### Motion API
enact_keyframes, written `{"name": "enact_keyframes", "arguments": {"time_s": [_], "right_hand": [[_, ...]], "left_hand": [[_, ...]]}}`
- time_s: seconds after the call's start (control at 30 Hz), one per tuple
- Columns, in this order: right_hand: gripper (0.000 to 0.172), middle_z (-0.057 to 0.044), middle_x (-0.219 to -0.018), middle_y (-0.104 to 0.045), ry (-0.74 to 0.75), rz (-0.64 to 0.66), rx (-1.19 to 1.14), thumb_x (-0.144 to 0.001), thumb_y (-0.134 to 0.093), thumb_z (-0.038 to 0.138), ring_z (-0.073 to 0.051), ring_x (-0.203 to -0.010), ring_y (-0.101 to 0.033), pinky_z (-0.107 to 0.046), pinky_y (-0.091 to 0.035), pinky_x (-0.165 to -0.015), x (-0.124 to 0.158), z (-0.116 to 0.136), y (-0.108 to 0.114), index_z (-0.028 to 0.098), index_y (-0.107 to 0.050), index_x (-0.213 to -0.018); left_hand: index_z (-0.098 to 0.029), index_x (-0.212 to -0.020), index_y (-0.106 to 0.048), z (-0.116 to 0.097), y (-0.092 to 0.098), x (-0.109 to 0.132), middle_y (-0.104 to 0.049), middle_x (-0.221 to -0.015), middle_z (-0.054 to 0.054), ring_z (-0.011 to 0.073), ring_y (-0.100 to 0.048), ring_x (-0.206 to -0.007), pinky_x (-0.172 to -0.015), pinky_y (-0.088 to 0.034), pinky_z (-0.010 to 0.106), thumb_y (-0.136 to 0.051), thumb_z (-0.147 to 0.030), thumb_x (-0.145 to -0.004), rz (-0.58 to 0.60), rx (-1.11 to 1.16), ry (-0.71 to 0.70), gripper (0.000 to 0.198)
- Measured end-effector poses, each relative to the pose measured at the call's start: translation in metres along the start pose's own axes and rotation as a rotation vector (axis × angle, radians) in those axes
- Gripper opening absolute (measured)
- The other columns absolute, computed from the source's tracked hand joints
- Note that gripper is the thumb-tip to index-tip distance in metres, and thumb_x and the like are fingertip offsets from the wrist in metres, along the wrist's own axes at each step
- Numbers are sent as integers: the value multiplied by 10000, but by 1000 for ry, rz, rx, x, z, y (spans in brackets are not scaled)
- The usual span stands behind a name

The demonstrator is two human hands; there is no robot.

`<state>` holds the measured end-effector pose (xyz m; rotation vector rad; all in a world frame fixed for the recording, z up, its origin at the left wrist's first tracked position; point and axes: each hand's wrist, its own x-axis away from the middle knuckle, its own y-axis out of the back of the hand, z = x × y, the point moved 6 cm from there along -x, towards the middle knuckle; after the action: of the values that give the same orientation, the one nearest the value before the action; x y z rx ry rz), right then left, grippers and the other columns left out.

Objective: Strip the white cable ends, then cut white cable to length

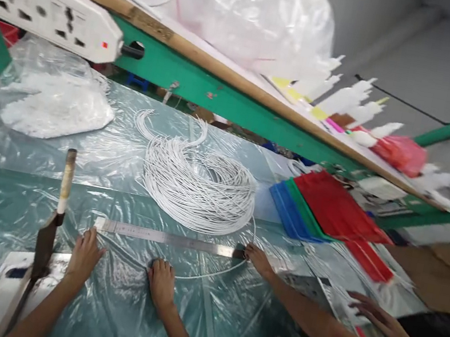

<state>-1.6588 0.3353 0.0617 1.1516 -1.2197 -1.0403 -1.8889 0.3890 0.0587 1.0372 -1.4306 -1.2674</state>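
Note:
A white cable curves below a steel ruler that lies flat on the plastic-covered table. My left hand is closed at the ruler's left end, its fingertips pinching the cable's end beside a small white piece. Further right, my right hand is closed around the cable, below the ruler. A co-worker's hand grips the ruler's right end and the cable there. Behind the ruler rests a large coiled bundle of white cables, with one strand leading down to the co-worker's hand.
A lever cutter with an upright handle stands left of my left hand. Plastic bags lie at the back left. Blue, green and red folders lie right. A shelf with a power strip crosses above. Another co-worker's hand is far right.

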Motion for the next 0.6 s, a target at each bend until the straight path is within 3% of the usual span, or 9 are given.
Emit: {"name": "enact_keyframes", "arguments": {"time_s": [0.13,0.3,0.47,0.6], "right_hand": [[106,-33,-843,-627,60,45,-13,-801,-556,276,-203,-792,-573,-303,-409,-676,16,-39,6,198,-599,-859],[96,-46,-788,-636,57,35,-1,-783,-549,157,-181,-770,-572,-287,-387,-663,30,-85,16,194,-637,-771],[256,-95,-798,-631,-176,-78,82,-766,-436,25,-226,-800,-565,-336,-370,-657,40,-151,42,174,-644,-771],[302,-128,-772,-627,-388,-155,126,-774,-387,33,-246,-751,-581,-341,-358,-594,51,-195,57,171,-651,-722]], "left_hand": [[49,-1123,-549,-2,1,0,-531,-1151,247,320,-488,-975,-791,-372,409,-327,-304,-873,-8,-87,3,486],[54,-1107,-556,-2,5,0,-541,-1118,260,332,-498,-935,-761,-377,419,-255,-323,-877,-76,-38,-6,534],[66,-1101,-553,-3,9,-1,-549,-1095,262,331,-493,-912,-733,-381,412,-215,-331,-878,-76,-46,-13,567],[48,-1031,-601,-5,10,-1,-541,-1109,251,319,-503,-912,-718,-380,386,-284,-337,-866,-67,-104,-33,525]]}}
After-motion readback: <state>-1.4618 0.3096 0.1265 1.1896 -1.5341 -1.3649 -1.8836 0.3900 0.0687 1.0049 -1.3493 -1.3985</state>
